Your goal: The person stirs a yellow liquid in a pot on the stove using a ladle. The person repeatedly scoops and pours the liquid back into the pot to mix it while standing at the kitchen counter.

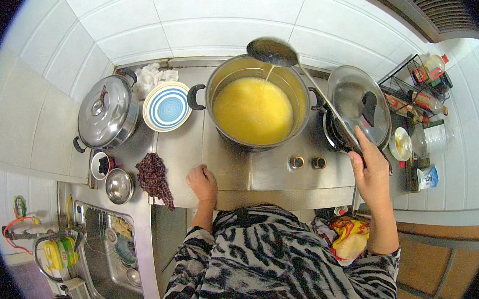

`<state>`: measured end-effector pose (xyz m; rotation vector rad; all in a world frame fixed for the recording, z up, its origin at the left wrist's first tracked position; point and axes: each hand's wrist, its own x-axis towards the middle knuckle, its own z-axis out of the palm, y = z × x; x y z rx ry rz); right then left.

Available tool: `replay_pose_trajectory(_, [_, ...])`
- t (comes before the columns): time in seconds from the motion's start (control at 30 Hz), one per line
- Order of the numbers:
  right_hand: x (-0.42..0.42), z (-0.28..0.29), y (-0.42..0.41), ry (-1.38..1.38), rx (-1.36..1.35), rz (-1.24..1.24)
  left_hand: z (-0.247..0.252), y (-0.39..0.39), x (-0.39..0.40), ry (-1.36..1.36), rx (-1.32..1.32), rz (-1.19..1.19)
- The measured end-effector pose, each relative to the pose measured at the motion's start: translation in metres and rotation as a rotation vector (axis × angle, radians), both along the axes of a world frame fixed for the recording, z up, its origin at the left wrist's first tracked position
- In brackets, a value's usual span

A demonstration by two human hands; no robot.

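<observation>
My right hand (pixel 372 174) grips the long handle of a metal ladle (pixel 273 52) near its end. The ladle's bowl is raised over the far right rim of a large two-handled metal pot (pixel 260 145). A thin stream runs from the bowl down into the yellow liquid (pixel 253 110), which fills much of the pot. My left hand (pixel 202 183) rests on the front part of the stainless steel counter (pixel 182 150), fingers curled in with nothing visible in them. A crumpled dark checked cloth (pixel 153 176) lies to its left.
Left of the pot are a blue-ringed plate (pixel 167 107) and a lidded steel pot (pixel 106 112). At right, a glass lid (pixel 347 84) leans behind the ladle handle, near a bottle rack (pixel 413 87). Two stove knobs (pixel 307 162) face me. A sink (pixel 119 284) lies lower left.
</observation>
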<state>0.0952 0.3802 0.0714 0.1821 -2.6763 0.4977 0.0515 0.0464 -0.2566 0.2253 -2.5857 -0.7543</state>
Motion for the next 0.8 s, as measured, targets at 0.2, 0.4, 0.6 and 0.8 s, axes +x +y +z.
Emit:
replay_pose_trajectory(0.2, [-0.005,0.005,0.003,-0.050,0.360,0.077,0.001,0.000,-0.002,0.022,0.009,-0.003])
replay_pose_trajectory(0.4, [-0.008,0.003,-0.002,-0.123,0.440,0.129,0.004,0.000,-0.002,-0.004,0.018,-0.005])
replay_pose_trajectory(0.6, [-0.020,-0.008,-0.010,-0.148,0.431,0.216,-0.001,0.000,-0.002,-0.003,0.012,0.007])
replay_pose_trajectory(0.8, [-0.044,-0.035,-0.027,-0.114,0.349,0.261,-0.004,-0.001,-0.003,-0.008,0.002,0.011])
